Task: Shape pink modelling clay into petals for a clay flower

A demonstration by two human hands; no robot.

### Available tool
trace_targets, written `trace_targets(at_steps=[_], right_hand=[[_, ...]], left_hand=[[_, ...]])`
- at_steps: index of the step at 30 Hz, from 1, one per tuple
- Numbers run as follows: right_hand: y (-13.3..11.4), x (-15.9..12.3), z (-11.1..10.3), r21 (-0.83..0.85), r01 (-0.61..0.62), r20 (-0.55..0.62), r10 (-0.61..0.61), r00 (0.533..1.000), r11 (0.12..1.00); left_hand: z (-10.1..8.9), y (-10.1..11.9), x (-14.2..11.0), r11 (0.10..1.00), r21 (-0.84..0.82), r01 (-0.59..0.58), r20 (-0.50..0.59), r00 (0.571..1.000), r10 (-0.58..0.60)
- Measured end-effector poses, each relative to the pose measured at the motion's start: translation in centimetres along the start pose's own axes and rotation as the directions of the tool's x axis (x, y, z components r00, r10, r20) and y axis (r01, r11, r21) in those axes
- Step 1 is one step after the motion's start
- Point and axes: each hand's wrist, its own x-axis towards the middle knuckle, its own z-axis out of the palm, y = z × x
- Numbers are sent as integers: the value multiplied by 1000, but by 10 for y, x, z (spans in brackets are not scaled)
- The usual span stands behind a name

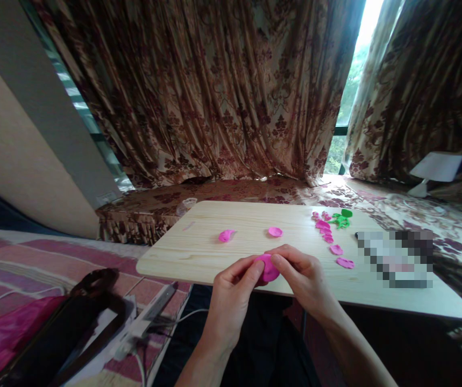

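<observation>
Between my two hands, over the near edge of the table, is a flat, roundish piece of pink modelling clay (269, 269). The thumb and fingers of my left hand (236, 279) pinch its left side. My right hand (300, 270) pinches the upper right side. Beyond my hands lie a pink clay lump with a pointed tip (226, 236) and a small pink clay disc (275, 231). To the right, several flattened pink clay pieces (327, 236) run in a line, with green clay pieces (341, 219) at the far end.
The light wooden table (174, 258) stands before a cloth-covered ledge and patterned curtains (234, 97). A blurred-out flat object (396, 260) lies at the table's right. A power strip (146, 317) with cables and a dark bag (53, 328) are at lower left. A white lamp (436, 166) stands far right.
</observation>
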Motion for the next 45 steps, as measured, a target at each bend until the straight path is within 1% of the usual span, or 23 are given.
trace_targets(at_steps=[2,5,9,12,14,16,18,22,26,28,31,33,35,38,40,43,45], right_hand=[[0,0,-1,-11,6,23,-6,1000,1000],[-1,0,0,3,-15,5,15,1000,1000],[3,0,2,10,-4,7,4,1000,1000],[8,0,2,58,-79,-39,81,996,995],[10,0,1,95,-106,-45,111,993,990],[10,-1,0,91,-80,-25,83,996,993],[8,-1,-2,58,-40,-13,41,999,998],[6,0,-3,42,-36,-44,38,998,998],[7,1,-4,-3,63,-44,-63,997,998],[7,1,-4,-15,46,-45,-46,998,999],[7,1,-3,29,-8,-31,9,999,1000],[6,1,-2,35,2,-17,-1,1000,999],[5,2,-1,16,10,-28,-9,1000,1000],[5,2,-1,18,-10,-45,11,999,1000],[6,2,-1,6,-2,-40,3,999,1000],[5,-1,-2,-18,7,-65,-9,998,1000],[4,-3,-2,-8,8,-40,-9,999,1000]], left_hand=[[-1,-2,0,999,35,-15,-2,1000,15],[-2,-3,1,997,79,-21,-8,1000,22],[-2,-3,1,994,105,-31,-9,999,32],[0,-1,0,999,49,-2,-23,1000,3],[2,2,0,1000,-7,11,-17,1000,-11],[3,4,0,1000,-20,10,4,1000,-10],[3,5,0,1000,16,4,18,1000,-4],[3,3,1,999,43,-3,12,1000,2],[3,4,0,999,47,-16,26,1000,15],[4,6,-1,996,89,-24,27,999,22],[5,9,-2,990,135,-31,46,999,25],[5,10,-2,988,151,-32,60,998,23],[5,10,-2,986,163,-27,59,998,18],[4,9,-2,988,156,-18,52,999,10],[4,8,-2,990,140,-11,55,998,3],[3,6,-2,994,105,-1,55,998,-4],[3,6,-3,996,84,-4,59,998,-1]])
